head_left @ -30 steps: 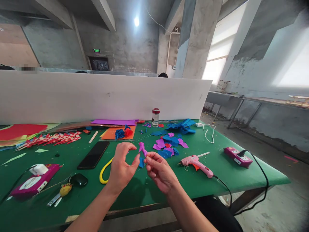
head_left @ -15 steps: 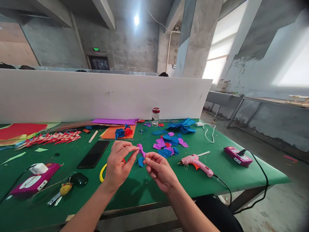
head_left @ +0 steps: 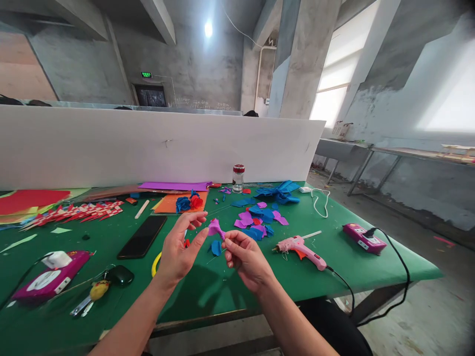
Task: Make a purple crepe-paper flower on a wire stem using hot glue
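Between the thumb and fingers of my right hand (head_left: 247, 257) is the narrow twisted end of a purple paper flower (head_left: 215, 228). Its wider, flared end points up and left. My left hand (head_left: 181, 244) is open beside that flared end, thumb tip close to or touching the paper and fingers lifted apart from the thumb. Below the flower a blue paper petal (head_left: 216, 248) lies on the green table. Behind my left hand, a yellow ring-shaped handle (head_left: 156, 264) is partly hidden.
Right of my hands lies a pink glue gun (head_left: 301, 248), with a purple power strip (head_left: 363, 238) beyond. Cut petals (head_left: 245, 219) and a glass jar (head_left: 238, 179) are behind. To the left are a phone (head_left: 143, 237), keys (head_left: 91, 296) and another power strip (head_left: 52, 277).
My left fingers have opened and lifted off the purple flower, whose end now looks more flared. My right hand keeps its pinch in nearly the same place.
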Tool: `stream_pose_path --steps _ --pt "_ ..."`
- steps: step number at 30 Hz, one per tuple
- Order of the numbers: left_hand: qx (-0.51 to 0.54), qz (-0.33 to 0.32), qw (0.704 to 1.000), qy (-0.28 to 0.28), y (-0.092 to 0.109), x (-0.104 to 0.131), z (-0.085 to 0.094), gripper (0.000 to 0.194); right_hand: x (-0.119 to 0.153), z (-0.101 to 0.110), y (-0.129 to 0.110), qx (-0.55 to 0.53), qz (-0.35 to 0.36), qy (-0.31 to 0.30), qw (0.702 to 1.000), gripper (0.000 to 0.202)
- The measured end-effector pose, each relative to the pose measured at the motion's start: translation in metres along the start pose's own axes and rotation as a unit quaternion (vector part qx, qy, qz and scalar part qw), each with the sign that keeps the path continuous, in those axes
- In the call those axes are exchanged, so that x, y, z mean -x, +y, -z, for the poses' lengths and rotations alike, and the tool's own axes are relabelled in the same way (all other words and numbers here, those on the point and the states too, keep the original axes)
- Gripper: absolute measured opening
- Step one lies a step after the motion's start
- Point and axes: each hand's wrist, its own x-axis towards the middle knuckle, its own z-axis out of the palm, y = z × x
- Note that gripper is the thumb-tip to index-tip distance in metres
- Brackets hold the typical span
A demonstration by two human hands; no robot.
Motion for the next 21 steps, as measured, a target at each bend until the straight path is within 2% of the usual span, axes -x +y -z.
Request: stream_pose_path --steps 3,6,13,21 --pt "0.11 0.087 0.99 0.011 -0.002 -0.001 -0.004 0.026 0.001 -0.001 -0.002 -0.032 -0.013 0.018 0.999 0.032" --pt "0.186 0.134 0.973 0.018 -0.004 0.0 -0.01 0.022 0.001 -0.002 -0.004 -0.063 -0.021 0.037 0.997 0.032" --pt "0.194 0.228 0.953 -0.054 0.0 0.006 -0.022 0.022 0.003 -0.005 -0.002 -0.097 -0.042 0.034 0.994 0.031" --pt "0.247 0.288 0.923 -0.06 -0.003 0.009 -0.025 0.02 0.003 -0.008 0.006 -0.066 -0.017 0.011 0.998 0.031"
